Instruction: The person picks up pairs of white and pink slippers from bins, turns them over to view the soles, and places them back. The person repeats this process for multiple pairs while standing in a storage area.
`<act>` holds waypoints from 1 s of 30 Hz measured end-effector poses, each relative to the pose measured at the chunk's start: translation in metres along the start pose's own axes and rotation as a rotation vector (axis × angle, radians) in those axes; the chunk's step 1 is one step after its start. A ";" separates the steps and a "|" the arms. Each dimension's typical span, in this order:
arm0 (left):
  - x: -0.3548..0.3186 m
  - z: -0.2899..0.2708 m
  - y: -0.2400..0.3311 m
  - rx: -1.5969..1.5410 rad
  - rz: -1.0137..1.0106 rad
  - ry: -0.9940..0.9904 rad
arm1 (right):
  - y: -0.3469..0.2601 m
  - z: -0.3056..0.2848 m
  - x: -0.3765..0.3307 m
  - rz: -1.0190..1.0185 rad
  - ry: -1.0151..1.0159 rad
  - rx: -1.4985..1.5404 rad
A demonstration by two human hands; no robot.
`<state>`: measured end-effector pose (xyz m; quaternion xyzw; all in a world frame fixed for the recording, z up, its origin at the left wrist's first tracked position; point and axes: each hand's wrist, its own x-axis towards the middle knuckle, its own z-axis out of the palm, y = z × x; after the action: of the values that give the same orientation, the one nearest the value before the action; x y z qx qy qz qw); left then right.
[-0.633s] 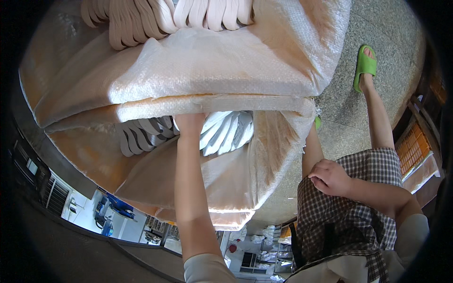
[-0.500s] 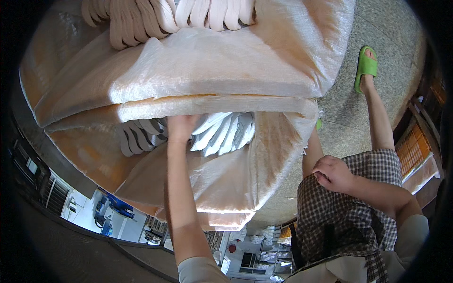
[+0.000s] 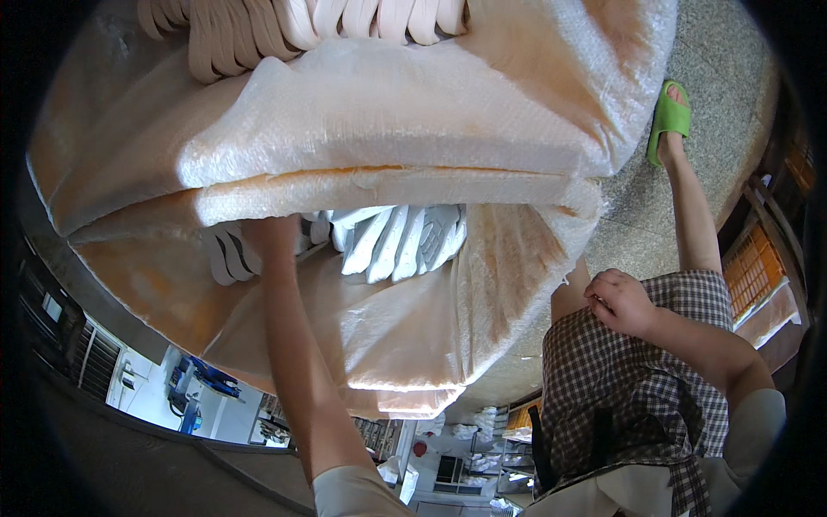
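A large pale peach woven sack [image 3: 379, 332] gapes in front of me. Inside it lie rows of white, slim, round-ended pieces [image 3: 389, 246], stacked close together; their exact kind I cannot make out. My left hand [image 3: 271, 237] reaches in under the folded rim, between the brighter pieces and the greyer white ones [image 3: 228, 258] at its left. The rim and shadow hide its fingers. My right hand [image 3: 622, 302] rests by the checked cloth over my lap, loosely curled, with nothing visible in it.
Behind the rim stands another pale sack section [image 3: 413, 103], with beige and pinkish round-ended pieces [image 3: 250, 34] on top. A foot in a green slipper [image 3: 670, 121] is on the speckled floor [image 3: 642, 224]. An orange crate [image 3: 758, 271] stands at the right.
My left hand has moved left inside the sack, from beside the bright white pieces towards the greyer ones. My right hand has shifted slightly right. The sack's rim has widened a little.
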<state>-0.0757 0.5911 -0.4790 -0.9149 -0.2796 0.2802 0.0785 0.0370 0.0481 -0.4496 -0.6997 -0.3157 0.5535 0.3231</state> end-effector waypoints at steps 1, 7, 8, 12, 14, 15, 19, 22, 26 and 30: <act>-0.015 0.000 0.016 0.055 0.018 0.045 | -0.001 -0.001 0.000 -0.004 0.012 0.000; -0.016 -0.003 0.010 -0.141 0.181 -0.223 | 0.004 -0.011 -0.001 -0.019 0.013 -0.013; -0.006 0.004 0.005 -0.275 0.111 -0.379 | 0.007 -0.013 -0.001 -0.019 0.034 -0.026; -0.001 0.040 0.004 -0.223 -0.013 -0.488 | 0.014 -0.014 0.000 0.005 0.068 -0.027; 0.000 0.047 0.009 -0.227 -0.058 -0.461 | 0.014 -0.014 -0.001 -0.001 0.052 -0.030; 0.000 0.046 0.014 -0.239 -0.074 -0.448 | 0.012 -0.016 -0.002 -0.019 0.054 -0.016; -0.016 -0.001 0.044 -0.704 -0.307 -0.269 | 0.008 -0.045 -0.015 -0.013 0.080 0.031; -0.062 -0.072 0.089 -0.732 -0.341 0.010 | 0.011 -0.096 -0.031 0.003 0.168 0.016; -0.095 -0.179 0.156 -0.565 -0.361 0.467 | 0.021 -0.183 -0.054 0.072 0.265 -0.016; -0.079 -0.273 0.203 -0.569 -0.070 0.596 | 0.037 -0.260 -0.068 0.079 0.385 -0.064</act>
<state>0.1173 0.3824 -0.2758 -0.9311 -0.3421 -0.0882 -0.0904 0.2819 -0.0542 -0.3939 -0.8144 -0.2378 0.4113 0.3332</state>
